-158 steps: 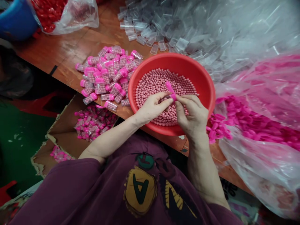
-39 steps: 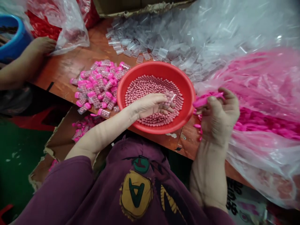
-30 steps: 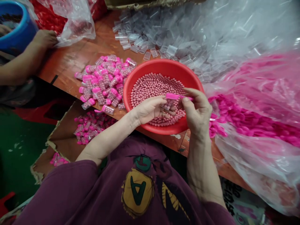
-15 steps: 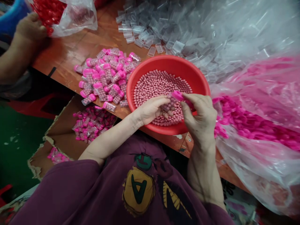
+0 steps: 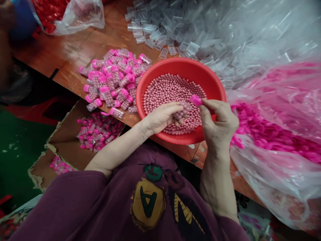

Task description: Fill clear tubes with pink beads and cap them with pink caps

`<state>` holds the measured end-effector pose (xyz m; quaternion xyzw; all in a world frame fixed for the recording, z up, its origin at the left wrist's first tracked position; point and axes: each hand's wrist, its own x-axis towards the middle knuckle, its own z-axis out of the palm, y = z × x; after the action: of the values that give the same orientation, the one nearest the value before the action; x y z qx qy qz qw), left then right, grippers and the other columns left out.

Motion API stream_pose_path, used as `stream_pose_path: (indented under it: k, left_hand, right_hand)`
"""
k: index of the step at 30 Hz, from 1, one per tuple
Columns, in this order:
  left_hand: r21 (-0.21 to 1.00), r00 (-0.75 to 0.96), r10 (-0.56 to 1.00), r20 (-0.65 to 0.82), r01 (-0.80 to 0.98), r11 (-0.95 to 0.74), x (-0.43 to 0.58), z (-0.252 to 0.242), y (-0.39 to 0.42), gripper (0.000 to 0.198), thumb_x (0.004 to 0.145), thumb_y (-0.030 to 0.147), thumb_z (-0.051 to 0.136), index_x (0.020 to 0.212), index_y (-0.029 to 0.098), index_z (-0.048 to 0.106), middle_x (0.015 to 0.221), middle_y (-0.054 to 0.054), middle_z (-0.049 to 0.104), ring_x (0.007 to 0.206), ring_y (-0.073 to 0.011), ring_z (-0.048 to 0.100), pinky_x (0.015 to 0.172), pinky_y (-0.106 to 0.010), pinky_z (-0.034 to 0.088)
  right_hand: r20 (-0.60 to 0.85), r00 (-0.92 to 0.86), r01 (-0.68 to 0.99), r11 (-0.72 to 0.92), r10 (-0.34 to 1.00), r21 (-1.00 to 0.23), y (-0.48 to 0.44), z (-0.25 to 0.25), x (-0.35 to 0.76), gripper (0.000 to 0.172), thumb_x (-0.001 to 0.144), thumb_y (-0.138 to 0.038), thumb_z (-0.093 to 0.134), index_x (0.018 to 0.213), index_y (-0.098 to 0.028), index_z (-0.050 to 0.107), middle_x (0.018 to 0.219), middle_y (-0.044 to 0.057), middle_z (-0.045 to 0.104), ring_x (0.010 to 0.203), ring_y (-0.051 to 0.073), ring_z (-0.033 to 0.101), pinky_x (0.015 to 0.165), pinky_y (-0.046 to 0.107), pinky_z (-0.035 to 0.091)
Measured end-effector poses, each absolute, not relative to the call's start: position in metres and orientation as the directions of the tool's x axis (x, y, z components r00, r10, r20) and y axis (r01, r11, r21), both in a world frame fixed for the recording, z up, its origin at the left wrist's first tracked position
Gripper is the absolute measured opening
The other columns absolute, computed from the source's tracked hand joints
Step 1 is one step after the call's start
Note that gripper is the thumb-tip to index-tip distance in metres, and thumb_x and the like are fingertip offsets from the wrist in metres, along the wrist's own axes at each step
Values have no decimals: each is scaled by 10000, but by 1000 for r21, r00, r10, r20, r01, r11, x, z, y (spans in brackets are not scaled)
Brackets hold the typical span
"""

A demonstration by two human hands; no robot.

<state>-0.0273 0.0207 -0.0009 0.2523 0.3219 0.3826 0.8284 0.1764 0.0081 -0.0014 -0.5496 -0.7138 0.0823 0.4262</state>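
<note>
My left hand (image 5: 167,117) is closed around a small clear plastic bottle (image 5: 182,111) filled with pink beads. Between thumb and forefinger, my right hand (image 5: 218,117) pinches a bright pink plastic cap (image 5: 196,100), a short gap to the right of the bottle's mouth. Both hands are over a red basin (image 5: 215,78), which holds a bed of pink beads (image 5: 173,87). To the left of the basin lies a pile of capped, bead-filled bottles (image 5: 112,78).
Clear empty bottles (image 5: 165,30) are heaped at the back. Pink caps (image 5: 271,134) spill from a plastic bag (image 5: 271,177) on the right. A cardboard box (image 5: 65,137) below the table holds more filled bottles. Another person's arm (image 5: 5,50) is at upper left, near red pieces (image 5: 51,15).
My right hand has moved slightly right, taking the pink cap away from the bottle. My left hand stays nearly in place. The other person's hand has shifted up and left.
</note>
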Motion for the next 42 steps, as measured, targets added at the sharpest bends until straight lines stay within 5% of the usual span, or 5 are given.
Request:
stream_pose_path:
  k: [9, 25, 35, 39, 42]
  left_hand:
    - [683, 487, 805, -340, -461, 567, -25, -1, 17, 257, 997, 351, 881, 1028, 157, 715, 930, -6, 717, 693, -81, 654, 606, -208, 467]
    - [768, 400, 852, -339, -406, 496, -21, 1, 13, 226, 988, 325, 894, 1072, 178, 745, 825, 36, 640, 625, -53, 543, 555, -197, 364]
    - [782, 538, 799, -269, -362, 507, -27, -1, 13, 387, 856, 463, 976, 927, 176, 726, 740, 14, 632, 588, -80, 504, 536, -238, 302]
    - [805, 560, 794, -237, -344, 483, -27, -4, 11, 449, 818, 487, 1009, 983, 178, 727, 700, 51, 563, 599, -84, 488, 562, -252, 325]
    - [831, 565, 804, -184, -348, 435, -24, -9, 13, 442, 791, 420, 1034, 974, 162, 726, 739, 55, 568, 626, -80, 486, 590, -263, 365]
  right_hand:
    - [439, -57, 581, 388, 897, -716, 4, 6, 166, 134, 1075, -382, 759, 1077, -302, 867, 1066, 56, 884, 981, 269, 839, 916, 473, 695]
    - [517, -93, 550, 476, 851, -686, -1, -13, 167, 91, 1073, -356, 758, 1048, -299, 823, 1070, 60, 859, 995, 263, 829, 928, 480, 694]
    - [398, 71, 478, 319, 915, -818, 11, -10, 157, 572, 1163, -756, 423, 1428, -343, 717, 1078, 92, 818, 778, 224, 717, 737, 408, 627]
    - [218, -51, 366, 221, 975, -904, 28, -14, 140, 939, 1125, -859, 41, 1503, -308, 700, 1093, 117, 842, 853, 237, 761, 751, 395, 641]
    - [58, -187, 245, 103, 981, -964, 32, -16, 139, 993, 1082, -938, 63, 1628, -346, 642, 1124, 87, 846, 904, 243, 799, 762, 392, 668]
